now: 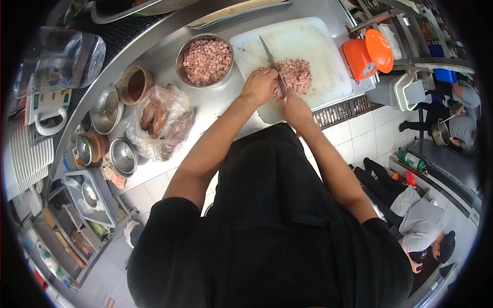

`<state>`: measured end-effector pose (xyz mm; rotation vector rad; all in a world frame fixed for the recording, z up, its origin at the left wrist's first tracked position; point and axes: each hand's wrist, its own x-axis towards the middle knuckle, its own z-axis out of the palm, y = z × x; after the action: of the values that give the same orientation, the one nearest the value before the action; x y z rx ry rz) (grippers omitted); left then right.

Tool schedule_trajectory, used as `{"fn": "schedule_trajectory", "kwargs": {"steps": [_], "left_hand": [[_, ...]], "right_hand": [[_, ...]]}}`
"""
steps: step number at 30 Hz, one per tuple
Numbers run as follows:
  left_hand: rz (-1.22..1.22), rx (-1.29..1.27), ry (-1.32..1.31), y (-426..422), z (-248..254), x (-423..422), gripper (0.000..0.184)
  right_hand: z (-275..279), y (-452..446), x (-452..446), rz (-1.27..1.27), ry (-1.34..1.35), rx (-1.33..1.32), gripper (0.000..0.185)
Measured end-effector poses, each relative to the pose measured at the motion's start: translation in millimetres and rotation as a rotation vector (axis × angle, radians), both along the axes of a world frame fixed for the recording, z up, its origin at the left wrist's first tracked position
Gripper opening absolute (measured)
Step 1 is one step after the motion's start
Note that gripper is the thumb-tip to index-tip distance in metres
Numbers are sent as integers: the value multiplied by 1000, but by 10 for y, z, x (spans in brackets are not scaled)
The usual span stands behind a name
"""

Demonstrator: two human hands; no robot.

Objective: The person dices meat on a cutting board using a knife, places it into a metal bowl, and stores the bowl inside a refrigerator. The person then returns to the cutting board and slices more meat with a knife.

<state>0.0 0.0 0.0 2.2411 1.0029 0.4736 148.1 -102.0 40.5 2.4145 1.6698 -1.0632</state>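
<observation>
A white cutting board [321, 49] lies on the steel counter. My right hand [296, 109] is closed round the handle of a long knife [269, 55], whose blade points up and left over the board. Just left of the blade, my left hand [261, 84] rests with bent fingers on some meat at the board's near edge, most of it hidden under the fingers. Chopped pink meat [297, 75] lies in a pile right of the knife. A steel bowl [179, 65] full of diced meat [207, 61] stands left of the board.
Large meat pieces in a plastic bag [177, 120] lie at the left, beside metal bowls [123, 156] and a container of red sauce [136, 84]. An orange scale [358, 59] stands right of the board. Co-workers [421, 218] are at the far right.
</observation>
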Motion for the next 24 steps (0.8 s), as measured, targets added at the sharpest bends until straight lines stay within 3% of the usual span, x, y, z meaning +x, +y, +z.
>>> {"fn": "schedule_trajectory", "kwargs": {"steps": [2,3,8,12,15,17,20,24], "left_hand": [[15,-37,-15,-141,18,30,13],[31,50,-7,283,107,-80,12],[91,8,0,44,97,-65,11],[95,50,18,77,-6,-53,10],[96,91,28,84,-55,-41,10],[66,86,61,93,-29,-60,11],[62,-29,78,97,19,-109,14],[90,-64,63,60,187,-166,14]], "right_hand": [[34,21,108,48,36,3,52],[81,412,31,62,36,123,49],[787,-165,36,128,-66,-11,38],[680,-402,-54,90,-93,-126,37],[132,-228,-120,7,-42,-12,38],[120,18,-94,44,-13,48,43],[209,227,20,98,43,112,44],[778,-80,-12,115,-13,-28,41]]}}
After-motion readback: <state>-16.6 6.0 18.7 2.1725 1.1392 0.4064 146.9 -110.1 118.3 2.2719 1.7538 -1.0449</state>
